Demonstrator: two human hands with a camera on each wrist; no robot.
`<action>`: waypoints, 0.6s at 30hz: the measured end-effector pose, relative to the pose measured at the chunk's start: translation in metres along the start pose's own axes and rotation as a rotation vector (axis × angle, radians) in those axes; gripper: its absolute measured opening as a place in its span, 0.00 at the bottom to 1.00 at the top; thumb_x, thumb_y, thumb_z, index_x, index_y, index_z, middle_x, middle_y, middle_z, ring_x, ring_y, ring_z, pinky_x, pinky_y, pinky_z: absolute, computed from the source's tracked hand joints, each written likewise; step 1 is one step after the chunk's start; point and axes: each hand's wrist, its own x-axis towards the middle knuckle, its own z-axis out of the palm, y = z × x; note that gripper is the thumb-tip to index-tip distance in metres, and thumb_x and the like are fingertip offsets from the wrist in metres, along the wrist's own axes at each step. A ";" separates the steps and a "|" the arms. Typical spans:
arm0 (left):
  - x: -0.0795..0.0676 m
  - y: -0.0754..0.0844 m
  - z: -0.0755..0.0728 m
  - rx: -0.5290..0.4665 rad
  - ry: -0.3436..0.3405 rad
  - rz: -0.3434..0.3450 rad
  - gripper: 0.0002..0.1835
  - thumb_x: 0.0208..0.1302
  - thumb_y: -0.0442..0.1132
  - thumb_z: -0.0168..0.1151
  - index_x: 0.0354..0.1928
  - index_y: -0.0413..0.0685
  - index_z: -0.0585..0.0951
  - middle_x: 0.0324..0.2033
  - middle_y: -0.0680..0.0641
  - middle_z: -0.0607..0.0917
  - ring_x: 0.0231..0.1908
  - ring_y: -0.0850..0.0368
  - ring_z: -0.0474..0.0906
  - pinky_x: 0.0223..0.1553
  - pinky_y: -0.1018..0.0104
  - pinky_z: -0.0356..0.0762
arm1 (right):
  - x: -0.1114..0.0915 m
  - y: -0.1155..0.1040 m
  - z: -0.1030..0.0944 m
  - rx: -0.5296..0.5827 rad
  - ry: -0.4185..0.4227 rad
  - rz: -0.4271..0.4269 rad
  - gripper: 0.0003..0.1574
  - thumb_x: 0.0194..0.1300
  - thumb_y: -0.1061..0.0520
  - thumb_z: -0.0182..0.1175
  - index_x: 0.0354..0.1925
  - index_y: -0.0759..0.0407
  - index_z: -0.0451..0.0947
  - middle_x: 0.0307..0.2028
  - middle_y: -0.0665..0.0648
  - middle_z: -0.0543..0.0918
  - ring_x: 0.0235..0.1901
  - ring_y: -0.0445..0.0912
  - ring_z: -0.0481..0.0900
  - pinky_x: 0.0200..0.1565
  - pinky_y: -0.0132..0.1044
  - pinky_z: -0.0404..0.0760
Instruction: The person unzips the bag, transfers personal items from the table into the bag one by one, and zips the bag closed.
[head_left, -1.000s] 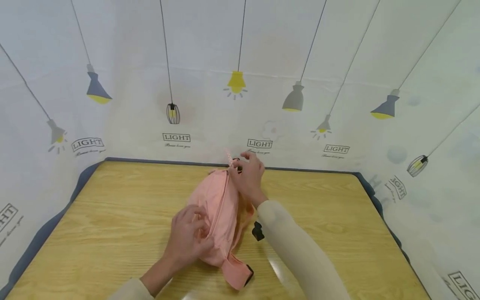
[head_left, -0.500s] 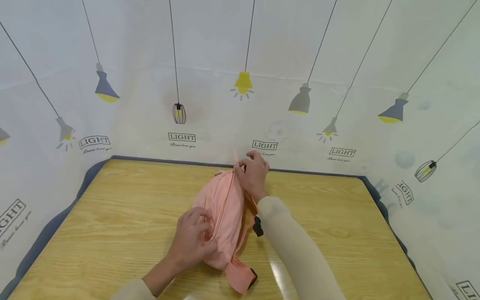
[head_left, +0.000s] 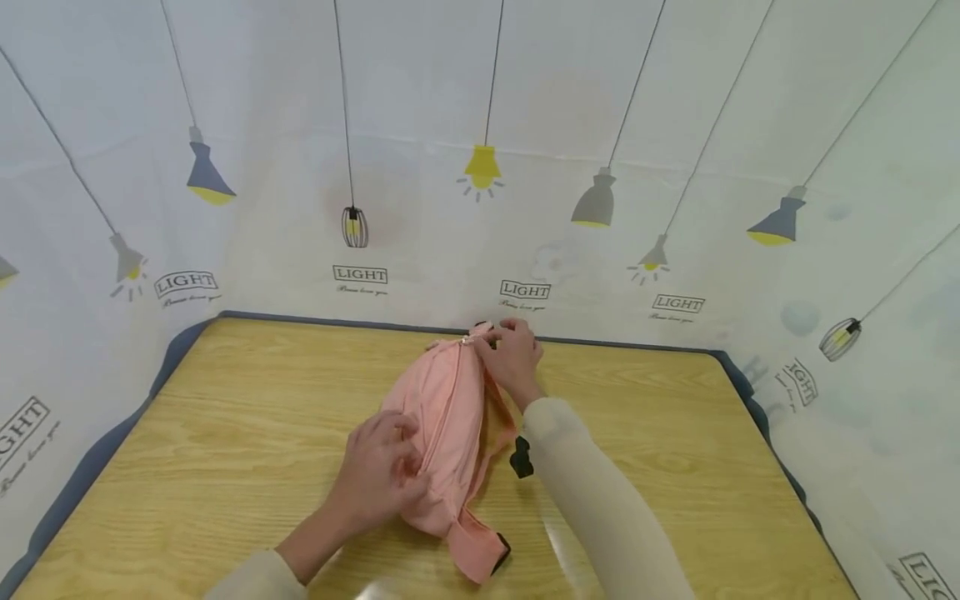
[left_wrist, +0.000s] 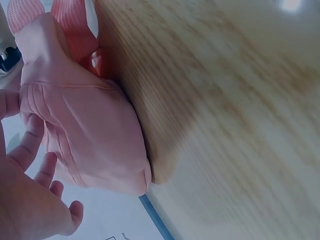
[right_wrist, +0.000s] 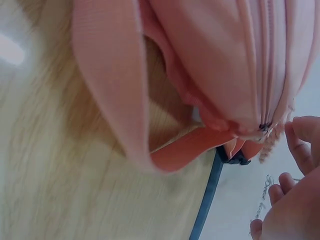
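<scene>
A pink waist bag (head_left: 442, 417) lies lengthwise on the wooden table, a zipper running along its upper side. My left hand (head_left: 378, 471) is at its near end; thumb and fingers pinch the fabric beside the zipper, as the left wrist view also shows. My right hand (head_left: 513, 354) is at the far end. Thumb and forefinger come together at the pale braided zipper pull (right_wrist: 272, 142), seemingly pinching it; the exact contact is partly hidden. A wide pink strap (right_wrist: 115, 85) loops out beside the bag.
A black buckle (head_left: 521, 457) lies right of the bag, under the right sleeve's edge. A strap end with a black fitting (head_left: 500, 552) points toward me. Behind the table's dark edge (head_left: 337, 323) stands a white wall covering printed with lamps (head_left: 482, 167).
The braided pull stood upright earlier; now it lies low at the bag's far end. My right hand has dipped slightly. The left hand stays at the near end.
</scene>
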 end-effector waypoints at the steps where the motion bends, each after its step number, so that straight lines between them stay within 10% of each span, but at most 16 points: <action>1: 0.001 0.000 0.000 0.001 -0.001 0.001 0.11 0.42 0.47 0.70 0.18 0.59 0.76 0.45 0.49 0.80 0.57 0.46 0.70 0.59 0.42 0.62 | 0.000 0.002 -0.001 -0.005 -0.001 0.006 0.14 0.64 0.46 0.59 0.33 0.53 0.86 0.62 0.57 0.72 0.64 0.55 0.66 0.65 0.61 0.55; 11: 0.014 -0.017 -0.004 0.010 0.075 0.021 0.05 0.53 0.39 0.66 0.23 0.58 0.80 0.46 0.47 0.81 0.54 0.44 0.74 0.52 0.39 0.69 | -0.007 0.033 -0.017 -0.031 -0.076 0.009 0.13 0.66 0.47 0.60 0.39 0.53 0.84 0.64 0.58 0.69 0.66 0.56 0.65 0.66 0.62 0.53; 18: 0.038 -0.039 -0.017 0.127 -0.029 0.028 0.28 0.54 0.26 0.63 0.59 0.51 0.77 0.61 0.39 0.74 0.62 0.38 0.69 0.55 0.35 0.68 | -0.015 0.064 -0.039 -0.050 -0.101 -0.056 0.12 0.64 0.48 0.62 0.42 0.53 0.82 0.60 0.59 0.73 0.64 0.56 0.68 0.62 0.65 0.56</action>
